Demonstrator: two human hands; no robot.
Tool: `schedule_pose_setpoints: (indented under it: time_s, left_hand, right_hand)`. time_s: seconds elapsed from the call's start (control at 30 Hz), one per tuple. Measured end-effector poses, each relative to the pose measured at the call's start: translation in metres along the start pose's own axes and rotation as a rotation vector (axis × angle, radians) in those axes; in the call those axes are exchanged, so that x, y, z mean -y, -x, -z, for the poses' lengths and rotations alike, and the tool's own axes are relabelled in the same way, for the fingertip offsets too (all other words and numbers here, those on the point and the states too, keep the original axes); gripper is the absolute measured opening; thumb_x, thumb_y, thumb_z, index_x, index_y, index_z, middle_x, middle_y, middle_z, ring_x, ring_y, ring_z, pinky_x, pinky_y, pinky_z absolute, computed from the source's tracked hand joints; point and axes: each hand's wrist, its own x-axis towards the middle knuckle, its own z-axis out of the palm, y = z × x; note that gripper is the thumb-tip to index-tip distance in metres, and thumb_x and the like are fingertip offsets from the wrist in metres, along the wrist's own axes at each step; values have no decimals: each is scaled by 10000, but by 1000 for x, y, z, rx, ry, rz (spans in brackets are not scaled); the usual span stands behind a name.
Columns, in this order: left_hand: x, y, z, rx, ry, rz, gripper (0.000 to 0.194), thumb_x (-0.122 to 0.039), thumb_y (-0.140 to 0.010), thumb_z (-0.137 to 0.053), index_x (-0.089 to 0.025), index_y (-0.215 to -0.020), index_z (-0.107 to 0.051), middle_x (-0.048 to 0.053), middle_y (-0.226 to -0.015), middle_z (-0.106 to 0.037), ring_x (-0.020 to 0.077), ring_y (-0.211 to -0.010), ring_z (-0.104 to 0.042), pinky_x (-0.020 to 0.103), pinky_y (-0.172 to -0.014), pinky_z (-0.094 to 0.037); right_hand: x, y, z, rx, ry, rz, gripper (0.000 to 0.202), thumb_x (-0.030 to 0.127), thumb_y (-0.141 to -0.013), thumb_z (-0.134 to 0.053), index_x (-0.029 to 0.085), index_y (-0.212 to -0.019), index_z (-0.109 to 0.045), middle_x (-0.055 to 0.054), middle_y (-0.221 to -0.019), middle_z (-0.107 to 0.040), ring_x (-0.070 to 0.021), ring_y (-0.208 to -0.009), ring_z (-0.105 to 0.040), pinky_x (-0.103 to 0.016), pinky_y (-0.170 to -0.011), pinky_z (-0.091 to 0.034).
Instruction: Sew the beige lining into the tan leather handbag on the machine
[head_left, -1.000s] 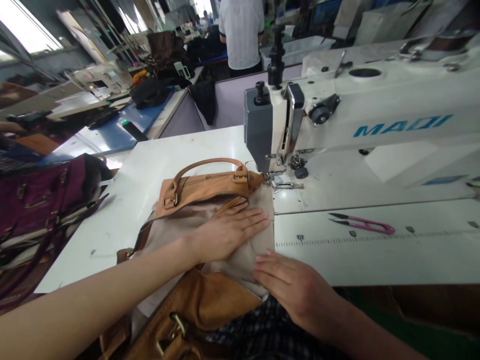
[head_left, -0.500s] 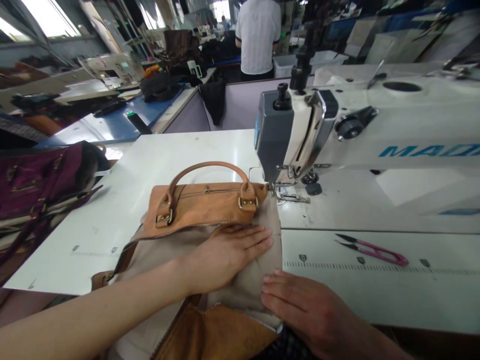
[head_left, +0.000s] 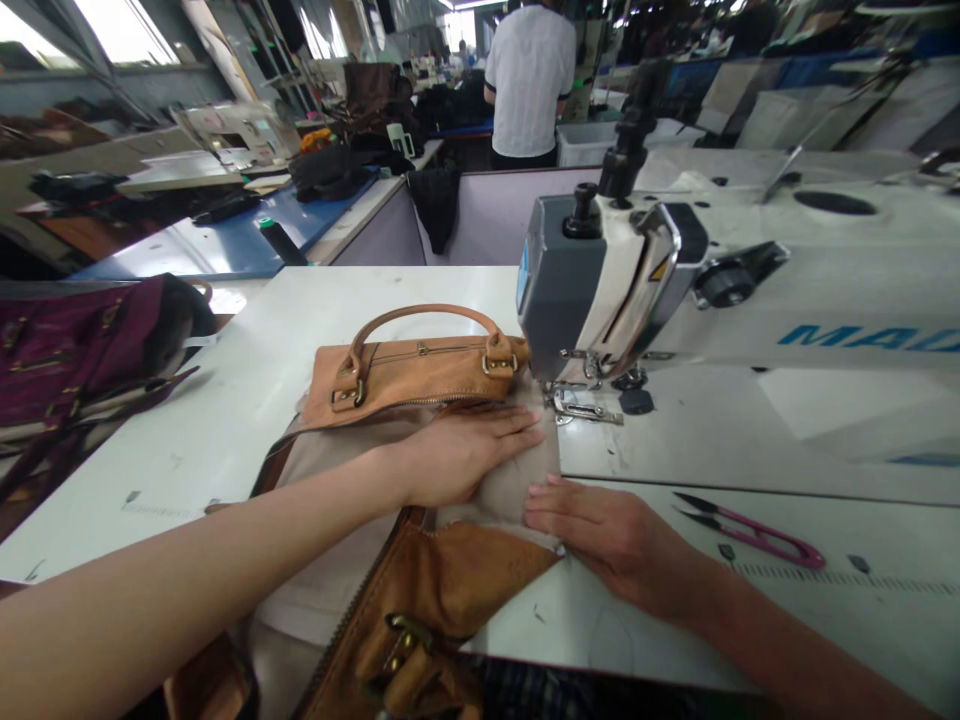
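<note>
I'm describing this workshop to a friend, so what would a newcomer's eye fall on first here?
Probably the tan bag in the centre, its handle arched up and its pale lining spread on the white table. Next comes the large white sewing machine filling the right side, with pink-handled snips lying in front of it. A purple bag stands out at far left.

1. Tan bag (head_left: 409,375) has fed forward: its tip, level with the metal foot assembly (head_left: 581,407) a second ago, now sits beyond it.
2. Left hand (head_left: 465,450) has slid forward with the lining (head_left: 511,490); fingertips now near the foot assembly.
3. Right hand (head_left: 592,525) has moved up too, closer than before.
4. Lower leather flap (head_left: 472,570): corner, earlier at the front edge, now lies on the tabletop (head_left: 540,615).
</note>
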Motion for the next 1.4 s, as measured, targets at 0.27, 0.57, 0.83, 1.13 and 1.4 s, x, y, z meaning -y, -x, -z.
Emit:
schedule_pose_setpoints:
  time_s: [0.27,0.57,0.83,1.13,1.4]
  left_hand:
    - [17,-11,-1,2,45,14,726,-3,-783,-434,-137,-1480,-279,90,-1564,-212,140,-1441,-216,321,-1181,-232]
    - [-27,11,19,-23,229,-62,284,-260,-974,-435,-154,-841,-663,67,-1091,-678,182,-1121,-595,380,-1164,-286]
    - [-125,87,-37,-244,-178,81,401,-289,-891,-533,-138,-1262,-539,97,-1283,-593,239,-1233,-481,353,-1108,-356]
    - [-65,10,9,-223,-118,-1,362,-222,-942,-390,-124,-1272,-502,111,-1219,-596,240,-1137,-522,413,-1014,-349]
    - [-28,8,2,-153,-323,130,247,-311,-956,-460,-127,-1078,-572,101,-1271,-559,231,-1154,-503,395,-1045,-277]
  right_hand:
    - [-16,-5,2,-13,-35,-42,312,53,-964,-379,100,-1173,-606,-122,-1195,-658,-171,-1180,-580,-359,-1092,-422]
    - [-11,0,0,-37,-145,-128,366,32,-894,-436,145,-1186,-625,-106,-1231,-636,-165,-1204,-557,-404,-1124,-371]
    - [49,12,-14,-13,-131,-165,360,13,-872,-436,132,-1157,-621,-112,-1192,-639,-185,-1207,-538,-404,-1124,-373]
    - [65,14,-25,-167,-221,-230,244,66,-954,-409,155,-914,-632,-61,-877,-629,-159,-848,-602,-318,-923,-515]
    - [65,9,-25,-157,-152,-179,247,51,-946,-414,138,-823,-611,-67,-789,-603,-195,-865,-576,-305,-794,-513]
